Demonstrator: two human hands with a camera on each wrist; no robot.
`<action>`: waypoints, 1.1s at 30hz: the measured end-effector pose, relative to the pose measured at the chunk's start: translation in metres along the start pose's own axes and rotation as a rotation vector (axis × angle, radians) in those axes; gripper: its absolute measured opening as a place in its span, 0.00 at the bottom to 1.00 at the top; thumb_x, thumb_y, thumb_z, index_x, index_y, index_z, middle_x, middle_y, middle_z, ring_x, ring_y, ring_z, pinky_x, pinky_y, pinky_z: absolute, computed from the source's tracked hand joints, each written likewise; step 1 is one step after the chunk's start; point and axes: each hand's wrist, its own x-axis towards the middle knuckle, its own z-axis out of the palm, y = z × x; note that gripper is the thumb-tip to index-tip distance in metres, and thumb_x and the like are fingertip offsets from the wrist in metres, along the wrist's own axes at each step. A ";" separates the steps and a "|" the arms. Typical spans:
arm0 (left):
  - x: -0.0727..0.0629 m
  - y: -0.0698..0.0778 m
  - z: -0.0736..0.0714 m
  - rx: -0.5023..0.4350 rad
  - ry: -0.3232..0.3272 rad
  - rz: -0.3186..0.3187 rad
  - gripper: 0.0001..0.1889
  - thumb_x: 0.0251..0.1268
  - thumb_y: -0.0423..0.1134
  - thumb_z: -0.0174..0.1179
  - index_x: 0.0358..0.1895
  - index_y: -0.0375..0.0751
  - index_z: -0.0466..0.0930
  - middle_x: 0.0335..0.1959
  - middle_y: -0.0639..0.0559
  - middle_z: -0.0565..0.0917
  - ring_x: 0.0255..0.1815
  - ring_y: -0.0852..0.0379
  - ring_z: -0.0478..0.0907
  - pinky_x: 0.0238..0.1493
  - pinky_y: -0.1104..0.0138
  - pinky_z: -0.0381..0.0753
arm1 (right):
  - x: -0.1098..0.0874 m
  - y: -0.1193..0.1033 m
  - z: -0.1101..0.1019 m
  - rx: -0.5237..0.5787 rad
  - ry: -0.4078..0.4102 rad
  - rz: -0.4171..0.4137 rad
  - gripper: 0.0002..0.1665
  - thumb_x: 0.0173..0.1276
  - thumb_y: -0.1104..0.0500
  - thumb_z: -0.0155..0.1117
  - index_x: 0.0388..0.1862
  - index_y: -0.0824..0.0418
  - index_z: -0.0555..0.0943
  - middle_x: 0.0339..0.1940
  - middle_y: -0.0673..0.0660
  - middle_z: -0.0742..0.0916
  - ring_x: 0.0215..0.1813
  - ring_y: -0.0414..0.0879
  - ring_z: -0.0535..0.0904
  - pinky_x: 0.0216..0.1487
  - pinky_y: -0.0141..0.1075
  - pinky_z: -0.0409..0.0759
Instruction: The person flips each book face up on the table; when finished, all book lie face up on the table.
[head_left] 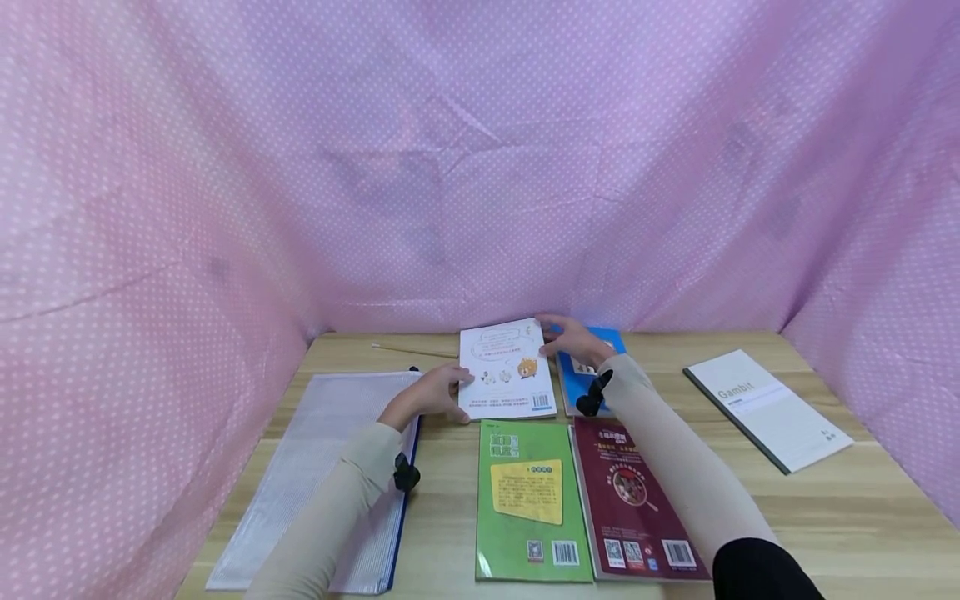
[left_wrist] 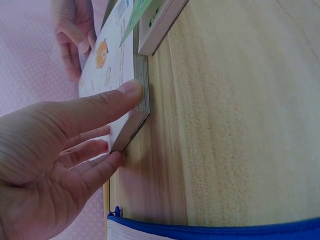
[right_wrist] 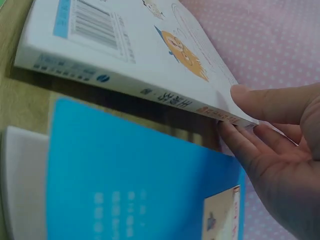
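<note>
A white book (head_left: 502,375) with a cartoon lion lies back cover up at the table's far side. My left hand (head_left: 438,392) holds its left edge, thumb on the near corner (left_wrist: 137,92) and fingertips against the side. With my right hand (head_left: 573,340) I grip the spine near its far end, thumb above and fingers beneath in the right wrist view. A shadow shows under that spine (right_wrist: 125,92). Right beside it is a blue book (right_wrist: 135,170), partly covered by my right forearm. The green book (head_left: 525,500) sits just nearer than the white one.
A dark red book (head_left: 637,500) lies right of the green one, partly under my right forearm. At left is a clear zip pouch (head_left: 300,467) with blue edging. A white notebook (head_left: 768,408) lies far right. Behind the left hand is a thin stick (head_left: 412,350). Pink dotted cloth (head_left: 480,208) hangs behind.
</note>
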 end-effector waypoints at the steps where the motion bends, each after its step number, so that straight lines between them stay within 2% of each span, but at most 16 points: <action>1: 0.000 0.000 0.000 -0.005 0.001 -0.004 0.42 0.47 0.35 0.81 0.70 0.39 0.74 0.77 0.42 0.68 0.78 0.41 0.63 0.80 0.50 0.62 | -0.001 -0.002 0.000 -0.006 0.001 -0.014 0.49 0.69 0.74 0.62 0.84 0.59 0.53 0.84 0.64 0.58 0.82 0.62 0.57 0.77 0.55 0.69; 10: -0.002 -0.004 0.005 -0.024 0.015 -0.007 0.43 0.45 0.34 0.81 0.70 0.39 0.75 0.76 0.42 0.69 0.76 0.41 0.67 0.78 0.51 0.67 | -0.006 -0.012 0.000 -0.002 -0.030 -0.081 0.49 0.68 0.76 0.62 0.83 0.63 0.53 0.84 0.64 0.60 0.82 0.62 0.57 0.79 0.54 0.65; 22: -0.002 0.002 0.003 0.006 0.014 0.005 0.42 0.44 0.31 0.81 0.69 0.38 0.76 0.75 0.42 0.71 0.77 0.41 0.65 0.79 0.50 0.64 | -0.021 -0.022 -0.005 0.027 -0.087 -0.120 0.51 0.69 0.77 0.59 0.85 0.58 0.49 0.85 0.64 0.56 0.80 0.65 0.61 0.76 0.58 0.68; 33: -0.002 0.006 0.001 0.013 -0.003 0.038 0.43 0.42 0.30 0.81 0.69 0.38 0.76 0.75 0.42 0.71 0.78 0.41 0.64 0.81 0.49 0.60 | -0.037 -0.020 -0.009 0.042 -0.130 -0.152 0.56 0.69 0.76 0.61 0.86 0.51 0.45 0.86 0.59 0.52 0.82 0.62 0.58 0.73 0.48 0.74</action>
